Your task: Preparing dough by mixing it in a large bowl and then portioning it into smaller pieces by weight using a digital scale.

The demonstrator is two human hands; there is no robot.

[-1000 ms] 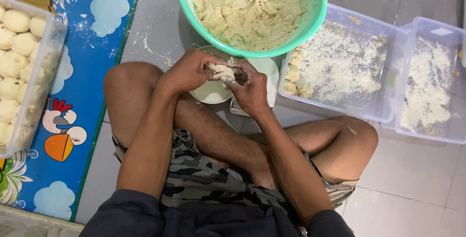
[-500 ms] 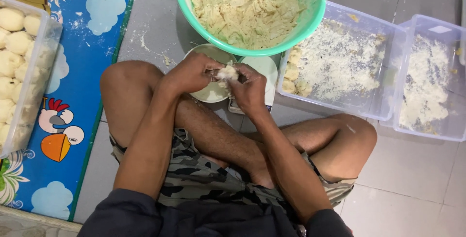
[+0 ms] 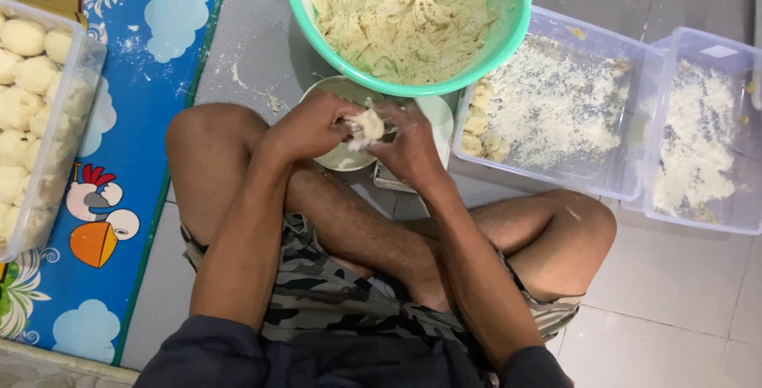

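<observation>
Dough piece point(image 3: 367, 126) is held between both hands, just above a small white bowl point(image 3: 341, 158) and a white scale-like plate point(image 3: 432, 118), below the rim of the big green bowl point(image 3: 508, 30) of shaggy dough.

Step in hand, judged: a small lump is being shaped. Best done with even pressure from both sides, edges tucked under, lump kept over the small bowl so crumbs are caught — not squeezed hard, or it will smear on the fingers.

Left hand point(image 3: 313, 126): fingers curled, tips pinching the lump's left side, wrist bent inward over the raised left knee. Right hand point(image 3: 413, 146): fingers pressed together and cupped against the lump's right side, back of hand to the camera; thumb is hidden, its contact cannot be told. Both forearms converge from the lap — elbows tucked, legs crossed on the tiled floor.

Nearby: clear floured tub point(image 3: 556, 110) with a few pieces at its left end, second floured tub point(image 3: 702, 142) beside it, tub of finished balls point(image 3: 36, 118) on the blue mat point(image 3: 159, 62) at far left.
</observation>
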